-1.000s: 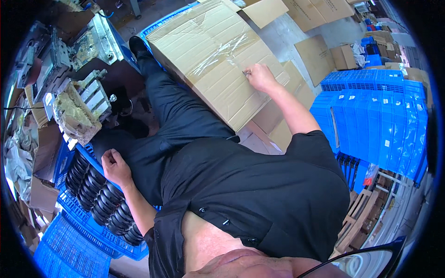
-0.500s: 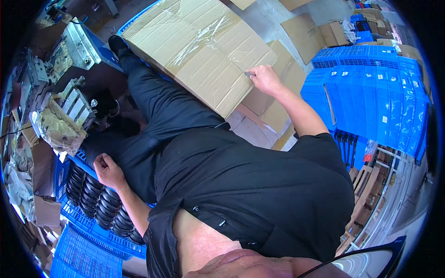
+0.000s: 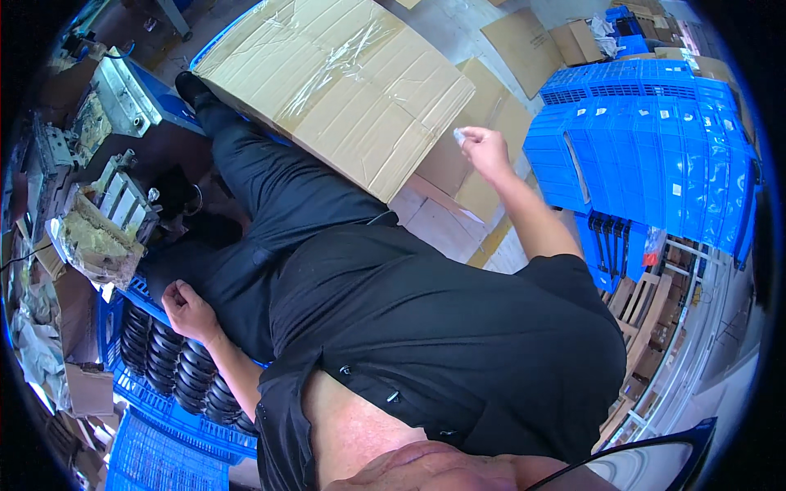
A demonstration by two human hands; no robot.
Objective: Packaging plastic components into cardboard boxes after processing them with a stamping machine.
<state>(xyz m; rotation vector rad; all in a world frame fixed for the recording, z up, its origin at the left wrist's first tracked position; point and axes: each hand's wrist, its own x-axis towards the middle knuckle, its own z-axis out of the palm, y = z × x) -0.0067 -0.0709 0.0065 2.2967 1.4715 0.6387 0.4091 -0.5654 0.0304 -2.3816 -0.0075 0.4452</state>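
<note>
My right hand (image 3: 485, 154) is pinched around a small whitish, translucent scrap (image 3: 459, 137) just beyond the right edge of a large cardboard box (image 3: 360, 106). The kind of scrap is too small to tell. Strips of clear tape (image 3: 340, 61) lie wrinkled across the box's top. On the left, my left hand (image 3: 190, 313) has its fingers curled in, with nothing visible in them. It is beside my dark trouser leg, above a blue crate (image 3: 168, 417) holding rows of black ring-shaped parts (image 3: 192, 372).
Tall stacks of blue crates (image 3: 630, 159) stand to the right, with a wooden pallet (image 3: 643, 307) nearer me. Flattened cardboard (image 3: 483, 106) lies on the floor past the box. Dirty metal machinery (image 3: 106, 221) is on the left, next to crumpled plastic (image 3: 41, 335).
My right hand has moved off the box's edge to the right, and the whitish scrap now shows in its fingers. My left hand has shifted slightly down.
</note>
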